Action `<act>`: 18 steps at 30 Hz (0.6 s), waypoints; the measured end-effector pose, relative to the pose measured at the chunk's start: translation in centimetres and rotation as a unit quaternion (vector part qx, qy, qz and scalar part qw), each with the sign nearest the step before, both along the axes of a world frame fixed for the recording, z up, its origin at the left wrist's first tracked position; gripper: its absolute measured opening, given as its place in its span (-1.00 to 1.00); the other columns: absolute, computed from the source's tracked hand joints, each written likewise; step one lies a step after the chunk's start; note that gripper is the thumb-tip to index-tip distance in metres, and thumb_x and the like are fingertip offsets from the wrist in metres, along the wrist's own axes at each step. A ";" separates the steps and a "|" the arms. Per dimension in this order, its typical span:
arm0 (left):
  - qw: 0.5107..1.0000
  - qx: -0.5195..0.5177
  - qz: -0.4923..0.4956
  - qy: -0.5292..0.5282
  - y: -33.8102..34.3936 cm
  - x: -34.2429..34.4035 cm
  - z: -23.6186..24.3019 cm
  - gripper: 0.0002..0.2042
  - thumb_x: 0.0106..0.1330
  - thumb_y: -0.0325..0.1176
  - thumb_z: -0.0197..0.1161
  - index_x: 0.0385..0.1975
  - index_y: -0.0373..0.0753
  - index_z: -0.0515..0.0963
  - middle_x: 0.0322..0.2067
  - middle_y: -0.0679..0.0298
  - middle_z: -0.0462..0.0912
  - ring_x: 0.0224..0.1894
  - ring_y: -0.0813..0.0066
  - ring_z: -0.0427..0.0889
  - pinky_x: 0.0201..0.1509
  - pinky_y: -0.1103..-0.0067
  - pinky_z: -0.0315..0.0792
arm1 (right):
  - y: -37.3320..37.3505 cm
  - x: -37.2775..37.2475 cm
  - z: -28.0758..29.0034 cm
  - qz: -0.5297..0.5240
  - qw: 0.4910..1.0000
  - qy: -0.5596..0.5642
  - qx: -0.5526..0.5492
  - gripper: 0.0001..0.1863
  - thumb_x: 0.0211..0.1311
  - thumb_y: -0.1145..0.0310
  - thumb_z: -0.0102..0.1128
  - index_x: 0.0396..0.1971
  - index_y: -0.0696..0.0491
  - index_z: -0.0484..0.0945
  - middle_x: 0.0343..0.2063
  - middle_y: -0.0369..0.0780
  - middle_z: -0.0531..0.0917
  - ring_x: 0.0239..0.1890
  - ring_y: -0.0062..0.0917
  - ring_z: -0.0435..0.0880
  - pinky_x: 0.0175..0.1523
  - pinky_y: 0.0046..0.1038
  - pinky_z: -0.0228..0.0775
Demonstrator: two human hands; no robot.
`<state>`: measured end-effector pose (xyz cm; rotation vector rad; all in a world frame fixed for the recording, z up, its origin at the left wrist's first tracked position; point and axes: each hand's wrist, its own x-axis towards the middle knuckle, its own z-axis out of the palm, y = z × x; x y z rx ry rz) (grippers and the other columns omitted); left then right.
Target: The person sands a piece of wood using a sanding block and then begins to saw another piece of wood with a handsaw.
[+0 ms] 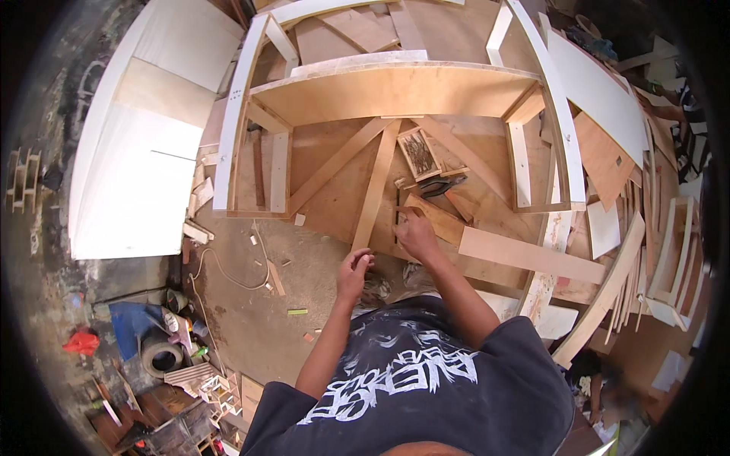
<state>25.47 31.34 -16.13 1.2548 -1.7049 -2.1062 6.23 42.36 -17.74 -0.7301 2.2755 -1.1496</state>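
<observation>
My left hand (353,274) has its fingers curled together at the near end of a long wooden strip (375,186); anything between the fingertips is too small to make out. To its right, my right hand (416,233) reaches over the wooden panel, thumb and index finger apart, beside a thin dark rod-like tool (397,216). A short wooden board (435,219) lies just past that hand. Beyond are dark-handled pliers (441,185) and a small wooden box (419,153) filled with nail-like pieces.
A wood and white frame (395,91) stands across the work surface ahead. White panels (137,167) lean at the left. Planks (604,289) and offcuts crowd the right. A pale cord (228,285) crosses the floor, and a tyre (161,357) lies at lower left.
</observation>
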 end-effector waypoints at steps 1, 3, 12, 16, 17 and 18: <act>1.000 -0.007 0.008 0.011 -0.6 0.2 -0.3 -0.73 0.52 -0.37 0.15 0.08 -0.38 0.57 -0.13 0.17 0.71 -0.15 0.49 0.68 0.04 0.57 0.55 | -0.2 0.4 -0.3 -0.008 1.000 0.002 0.011 -0.46 0.15 0.28 0.32 0.16 0.09 0.51 0.05 0.10 0.57 0.07 0.01 0.60 0.18 -0.07 0.45; 1.000 -0.012 0.012 0.013 -2.5 1.2 -0.2 -0.73 0.52 -0.38 0.14 0.09 -0.37 0.56 -0.12 0.17 0.71 -0.14 0.47 0.69 0.03 0.56 0.56 | -1.6 1.0 -0.5 -0.031 0.999 0.019 0.037 -0.46 0.13 0.31 0.30 0.15 0.11 0.52 0.10 0.12 0.53 0.11 0.03 0.58 0.20 -0.08 0.45; 0.998 0.013 0.035 0.045 -10.0 9.7 -3.0 -0.77 0.51 -0.41 0.15 0.05 -0.35 0.58 -0.16 0.21 0.72 -0.17 0.50 0.70 -0.01 0.58 0.58 | -0.7 1.5 -4.2 -0.144 0.895 0.323 0.272 -0.30 0.08 0.36 0.33 0.31 -0.04 0.40 0.26 -0.04 0.43 0.34 -0.04 0.36 0.36 0.08 0.22; 0.999 -0.004 0.013 0.049 -13.8 15.7 -2.4 -0.74 0.52 -0.38 0.12 0.08 -0.34 0.57 -0.15 0.18 0.72 -0.15 0.48 0.69 -0.01 0.55 0.58 | -0.2 0.8 -4.1 -0.114 0.899 0.283 0.314 -0.24 0.10 0.31 0.38 0.36 -0.08 0.34 0.27 -0.09 0.41 0.36 -0.07 0.34 0.41 0.11 0.10; 0.999 -0.003 0.023 0.024 -14.8 17.1 -2.2 -0.75 0.52 -0.37 0.13 0.07 -0.33 0.58 -0.16 0.20 0.72 -0.17 0.49 0.70 -0.01 0.56 0.58 | -0.6 1.1 -3.7 -0.100 0.898 0.281 0.324 -0.22 0.10 0.26 0.41 0.36 -0.09 0.32 0.26 -0.09 0.42 0.34 -0.09 0.35 0.40 0.10 0.09; 0.999 0.001 0.036 -0.004 -15.2 18.7 -2.4 -0.76 0.52 -0.37 0.14 0.05 -0.32 0.60 -0.18 0.21 0.72 -0.19 0.50 0.70 -0.02 0.57 0.58 | -0.5 1.9 -3.4 -0.083 0.896 0.278 0.336 -0.20 0.11 0.21 0.43 0.37 -0.10 0.31 0.26 -0.09 0.42 0.33 -0.10 0.37 0.40 0.09 0.07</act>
